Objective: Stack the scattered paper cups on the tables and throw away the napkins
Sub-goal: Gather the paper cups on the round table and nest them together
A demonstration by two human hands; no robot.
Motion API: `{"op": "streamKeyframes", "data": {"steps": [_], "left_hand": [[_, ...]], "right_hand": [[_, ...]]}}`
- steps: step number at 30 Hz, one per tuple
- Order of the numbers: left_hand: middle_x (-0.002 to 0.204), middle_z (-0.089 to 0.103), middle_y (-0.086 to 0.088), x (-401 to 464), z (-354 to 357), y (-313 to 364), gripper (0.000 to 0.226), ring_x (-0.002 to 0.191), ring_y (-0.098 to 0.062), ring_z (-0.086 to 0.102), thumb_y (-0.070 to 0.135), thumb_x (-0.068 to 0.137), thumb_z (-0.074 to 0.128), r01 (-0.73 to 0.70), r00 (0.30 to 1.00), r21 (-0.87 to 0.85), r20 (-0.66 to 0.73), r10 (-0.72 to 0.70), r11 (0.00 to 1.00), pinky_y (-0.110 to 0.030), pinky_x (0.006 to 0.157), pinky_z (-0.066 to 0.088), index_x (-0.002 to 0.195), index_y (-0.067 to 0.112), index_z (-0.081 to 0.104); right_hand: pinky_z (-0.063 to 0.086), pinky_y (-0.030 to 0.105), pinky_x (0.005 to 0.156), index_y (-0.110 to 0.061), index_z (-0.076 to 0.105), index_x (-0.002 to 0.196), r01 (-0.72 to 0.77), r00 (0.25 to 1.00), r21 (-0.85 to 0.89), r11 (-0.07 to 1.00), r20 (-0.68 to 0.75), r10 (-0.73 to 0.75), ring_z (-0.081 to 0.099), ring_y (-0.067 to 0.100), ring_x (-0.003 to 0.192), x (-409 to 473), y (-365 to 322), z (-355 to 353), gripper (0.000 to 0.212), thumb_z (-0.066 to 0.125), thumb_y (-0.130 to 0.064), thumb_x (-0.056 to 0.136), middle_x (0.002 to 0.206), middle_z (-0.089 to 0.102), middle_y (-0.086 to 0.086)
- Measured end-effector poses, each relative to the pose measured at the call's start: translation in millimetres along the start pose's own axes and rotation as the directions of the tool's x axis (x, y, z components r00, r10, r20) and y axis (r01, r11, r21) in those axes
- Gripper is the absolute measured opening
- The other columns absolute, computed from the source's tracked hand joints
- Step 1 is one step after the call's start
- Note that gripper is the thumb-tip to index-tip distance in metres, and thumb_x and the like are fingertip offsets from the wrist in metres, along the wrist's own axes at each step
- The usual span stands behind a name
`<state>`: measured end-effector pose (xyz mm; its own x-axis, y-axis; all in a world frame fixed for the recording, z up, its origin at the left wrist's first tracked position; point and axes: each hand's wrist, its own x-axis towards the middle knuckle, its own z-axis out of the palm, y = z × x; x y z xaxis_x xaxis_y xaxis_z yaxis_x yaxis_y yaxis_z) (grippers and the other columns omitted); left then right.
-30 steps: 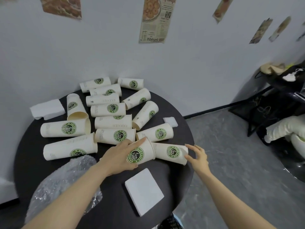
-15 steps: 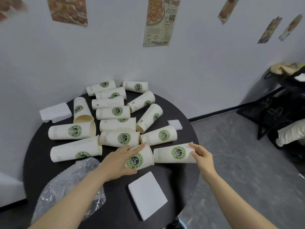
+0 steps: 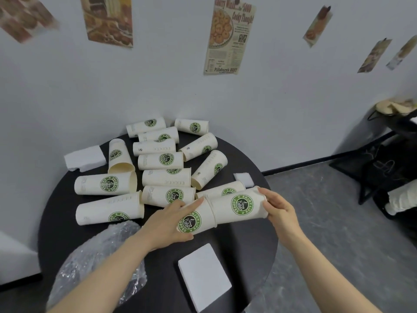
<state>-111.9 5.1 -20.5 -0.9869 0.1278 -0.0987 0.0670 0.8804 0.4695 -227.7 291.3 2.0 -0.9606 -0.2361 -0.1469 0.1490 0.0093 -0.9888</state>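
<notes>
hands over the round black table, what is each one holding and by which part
The left hand grips one cream paper cup with a green logo round its body; the right hand holds a second such cup by its outer end.

On the round black surface (image 3: 248, 245), about a dozen white paper cups with green logos (image 3: 167, 177) lie on their sides toward the wall. A flat white napkin stack (image 3: 204, 276) lies at the near edge, a crumpled clear plastic bag (image 3: 90, 263) to its left. A thick white napkin pile (image 3: 84, 158) sits at the far left rim, a small folded white napkin (image 3: 243, 179) right of the cups.
</notes>
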Motion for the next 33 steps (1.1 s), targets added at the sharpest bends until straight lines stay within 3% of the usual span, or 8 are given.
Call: {"op": "streamKeyframes", "data": {"steps": [7,16,18,22,26,28,30,33], "left_hand": [[0.125,0.034,0.013,-2.7,0.9,8.8,0.095,0.097,-0.011,0.051,0.057,0.079,0.061,0.007,1.000,-0.043,0.007,-0.007,0.999,-0.029,0.080,0.046,0.132,0.067,-0.017],[0.132,0.034,0.008,-3.3,2.0,17.0,0.105,0.115,-0.014,0.046,0.061,0.076,0.063,0.100,0.995,0.018,-0.014,-0.100,0.995,-0.032,0.085,0.045,0.146,0.049,-0.014],[0.132,0.036,0.006,-4.0,1.4,13.7,0.104,0.114,-0.015,0.046,0.058,0.076,0.064,0.130,0.991,0.023,-0.013,-0.130,0.991,-0.032,0.083,0.045,0.148,0.048,-0.010],[0.129,0.035,0.010,-11.1,-4.2,4.0,0.101,0.116,-0.013,0.044,0.055,0.076,0.064,0.166,0.985,-0.014,-0.046,-0.166,0.986,-0.030,0.078,0.043,0.146,0.050,-0.008],[0.112,0.031,0.016,-18.2,-10.6,-4.8,0.100,0.109,-0.009,0.045,0.056,0.075,0.066,0.208,0.977,-0.054,-0.039,-0.210,0.977,-0.028,0.077,0.044,0.145,0.054,-0.005],[0.114,0.035,0.015,-20.9,-13.1,-6.8,0.100,0.101,-0.006,0.045,0.056,0.074,0.066,0.221,0.974,-0.053,-0.037,-0.223,0.974,-0.027,0.075,0.044,0.144,0.055,-0.005],[0.118,0.037,0.014,-23.2,-15.2,-7.7,0.098,0.094,-0.003,0.040,0.056,0.075,0.066,0.226,0.973,-0.041,-0.031,-0.228,0.973,-0.025,0.072,0.041,0.145,0.053,-0.003],[0.119,0.037,0.013,-24.3,-17.6,-10.1,0.098,0.091,-0.003,0.038,0.055,0.076,0.067,0.234,0.972,-0.046,-0.017,-0.235,0.971,-0.023,0.071,0.038,0.146,0.052,-0.001]], "right_hand": [[0.044,0.040,0.088,-0.022,0.071,0.108,-0.079,0.980,0.012,0.997,0.182,0.075,0.059,0.021,0.098,-8.4,9.7,47.9,0.036,0.053,0.003,0.091,0.107,0.068,0.007],[0.049,0.042,0.085,-0.018,0.068,0.113,-0.128,0.919,0.024,0.991,0.380,0.110,0.065,0.023,0.097,-19.2,24.4,98.0,0.034,0.065,-0.016,0.079,0.102,0.070,0.008],[0.050,0.035,0.083,-0.020,0.068,0.113,-0.074,0.932,-0.024,0.997,0.353,0.078,0.064,0.022,0.100,-11.1,24.1,94.9,0.028,0.065,-0.013,0.087,0.106,0.070,0.006],[0.045,0.020,0.089,-0.037,0.067,0.108,0.033,0.994,-0.242,0.970,0.106,-0.007,0.051,0.014,0.117,30.1,25.9,69.6,0.034,0.065,-0.010,0.088,0.122,0.057,-0.005],[0.027,0.050,0.112,-0.058,0.063,0.097,-0.019,0.998,-0.552,0.834,0.036,0.046,0.034,0.020,0.133,69.8,33.8,48.4,0.041,0.066,-0.019,0.086,0.141,0.038,-0.004],[0.021,0.052,0.113,-0.052,0.064,0.103,-0.071,0.994,-0.678,0.732,0.017,0.112,0.034,0.022,0.134,83.2,38.1,44.3,0.037,0.065,-0.020,0.086,0.145,0.036,-0.002],[0.023,0.050,0.112,-0.053,0.063,0.098,-0.086,0.992,-0.703,0.706,0.007,0.128,0.042,0.021,0.127,91.8,41.4,43.4,0.037,0.065,-0.019,0.085,0.138,0.046,-0.003],[0.024,0.040,0.104,-0.049,0.064,0.091,-0.133,0.990,-0.666,0.734,-0.053,0.131,0.053,0.017,0.104,95.2,47.0,43.7,0.035,0.063,-0.014,0.084,0.107,0.056,-0.006]]}}
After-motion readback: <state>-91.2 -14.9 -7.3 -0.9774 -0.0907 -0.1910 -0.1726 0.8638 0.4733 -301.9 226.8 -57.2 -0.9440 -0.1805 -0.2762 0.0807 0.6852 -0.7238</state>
